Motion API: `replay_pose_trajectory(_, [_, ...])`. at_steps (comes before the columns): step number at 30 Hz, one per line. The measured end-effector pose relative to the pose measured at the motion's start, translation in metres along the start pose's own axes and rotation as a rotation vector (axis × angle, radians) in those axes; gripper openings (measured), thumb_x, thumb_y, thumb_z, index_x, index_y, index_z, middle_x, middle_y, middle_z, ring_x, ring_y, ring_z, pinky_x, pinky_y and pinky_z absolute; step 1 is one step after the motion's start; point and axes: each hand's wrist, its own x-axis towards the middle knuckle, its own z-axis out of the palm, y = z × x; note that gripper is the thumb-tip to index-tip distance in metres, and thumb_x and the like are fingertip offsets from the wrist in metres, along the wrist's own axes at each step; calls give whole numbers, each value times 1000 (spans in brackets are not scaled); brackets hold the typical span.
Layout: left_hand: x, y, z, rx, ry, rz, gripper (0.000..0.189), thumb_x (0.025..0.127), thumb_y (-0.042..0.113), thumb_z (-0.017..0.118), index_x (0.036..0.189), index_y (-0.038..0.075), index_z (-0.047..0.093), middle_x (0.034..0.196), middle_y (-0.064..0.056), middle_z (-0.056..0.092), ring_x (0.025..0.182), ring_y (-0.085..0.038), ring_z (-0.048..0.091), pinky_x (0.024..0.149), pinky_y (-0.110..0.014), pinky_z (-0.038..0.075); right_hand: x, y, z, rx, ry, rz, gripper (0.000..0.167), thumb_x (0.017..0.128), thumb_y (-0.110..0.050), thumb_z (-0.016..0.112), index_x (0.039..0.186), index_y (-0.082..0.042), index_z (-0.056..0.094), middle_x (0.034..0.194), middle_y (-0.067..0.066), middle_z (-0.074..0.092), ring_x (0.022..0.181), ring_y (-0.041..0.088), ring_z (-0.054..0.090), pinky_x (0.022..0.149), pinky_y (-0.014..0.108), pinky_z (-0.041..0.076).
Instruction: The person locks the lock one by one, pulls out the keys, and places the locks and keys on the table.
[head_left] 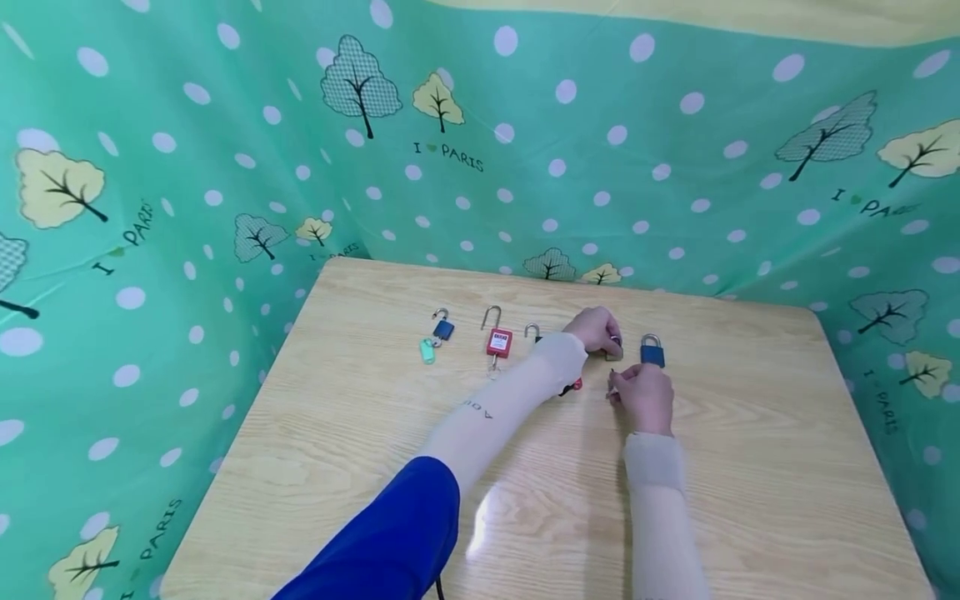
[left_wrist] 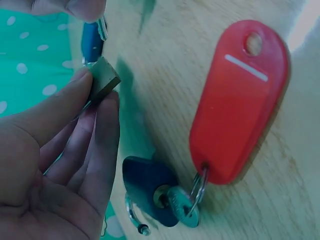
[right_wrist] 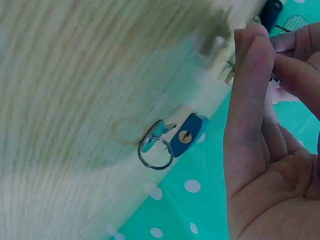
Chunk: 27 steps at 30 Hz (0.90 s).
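Observation:
My left hand [head_left: 595, 329] pinches a small brass-coloured padlock [left_wrist: 104, 79] between thumb and fingers, just above the table. A small metal key [left_wrist: 102, 28] is in the fingers of my right hand [head_left: 647, 396], close in front of that padlock and apart from it in the left wrist view. Right of the brass padlock stands a blue padlock [head_left: 652, 353] with its shackle down. Near its keyhole lie keys on a ring [right_wrist: 155, 150]. Below my left hand is a dark blue padlock [left_wrist: 150, 190], shackle raised, a key in it, with a red tag [left_wrist: 240, 100] attached.
Farther left on the wooden table [head_left: 360, 400] lie a red padlock [head_left: 498, 342] with a raised shackle and a small blue padlock [head_left: 444, 331] with a teal tag [head_left: 427, 351]. A green dotted curtain [head_left: 525, 167] borders the back and sides.

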Motion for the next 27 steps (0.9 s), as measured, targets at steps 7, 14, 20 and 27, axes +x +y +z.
replay_pose_trajectory(7, [7,2,5,95,21,-42,15,74,22,84,85,22,73,76,13,64,70,-5,57,61,-19,46,8,1,4,-94,-32,11,23,90,-19,63,77,-1,69,59,5,65,58,19,59,59,36,45])
replay_pose_trajectory(14, [14,2,10,189,25,-44,12,77,27,81,80,23,71,75,12,63,67,-7,57,58,-21,46,11,3,6,-153,-54,18,22,89,-23,66,78,-3,65,67,6,65,61,22,57,52,34,41])
replay_pose_trajectory(20, [14,1,11,249,63,-30,23,80,33,78,100,24,72,93,13,66,82,-5,60,70,-21,49,11,2,8,-202,-22,17,25,87,-28,69,82,-5,63,78,11,65,66,24,59,53,37,44])
replay_pose_trajectory(27, [5,0,4,211,103,3,28,83,30,76,110,23,70,104,13,66,93,-6,59,76,-20,47,10,2,8,-208,-13,21,26,88,-24,68,92,0,62,89,19,65,74,31,60,57,41,45])
